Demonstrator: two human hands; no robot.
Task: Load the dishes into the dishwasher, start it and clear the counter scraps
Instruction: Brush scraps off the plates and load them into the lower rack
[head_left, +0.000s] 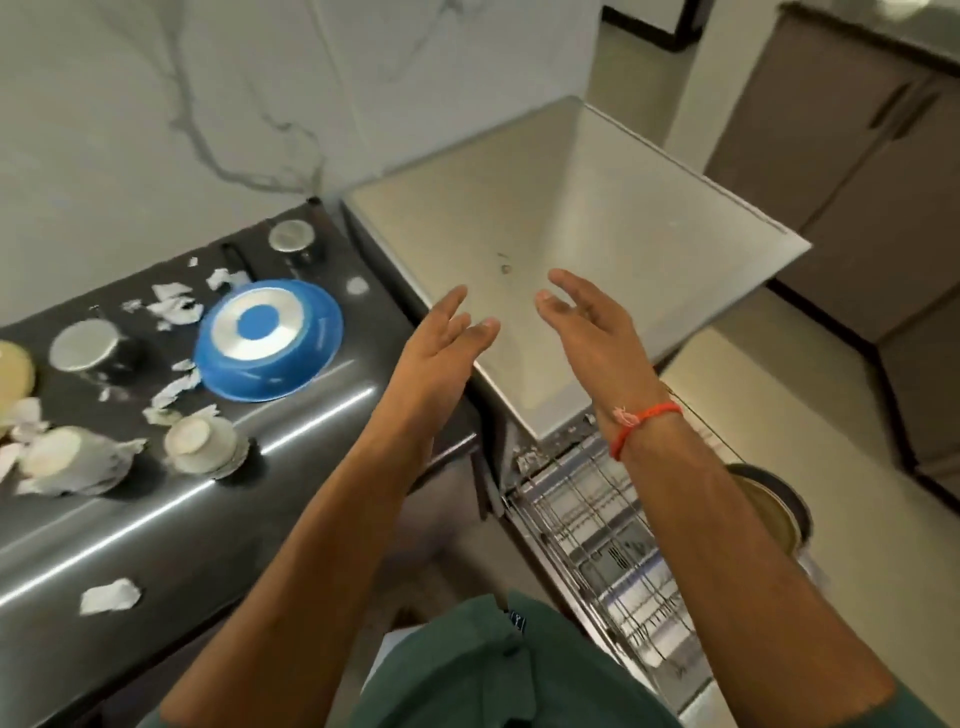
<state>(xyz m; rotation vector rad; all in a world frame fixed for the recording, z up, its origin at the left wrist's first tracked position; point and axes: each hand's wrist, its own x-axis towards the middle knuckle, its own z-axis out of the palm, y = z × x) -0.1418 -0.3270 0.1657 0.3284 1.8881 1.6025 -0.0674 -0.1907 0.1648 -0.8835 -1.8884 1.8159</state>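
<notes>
Left hand: empty, fingers straight and relaxed, held in the air over the near corner of the dishwasher top.
Right hand: empty, fingers loosely spread, palm turned toward the left hand; red thread bracelet at the wrist.
Dishwasher: steel top beside the counter, wire rack drawn out below the arms; one pot at its far edge.
Step in hand: loading, by judgement barely begun; most dishes sit on the dark counter.
Next move: a reach left to the nearest dish, then a carry to the rack.
Blue bowl: one, upside down.
Steel cups: two, both inverted.
Pale bowls: two visible in full, inverted; a yellowish piece is cut off at the left edge.
Paper scraps: a dozen or so, scattered among the dishes.
</notes>
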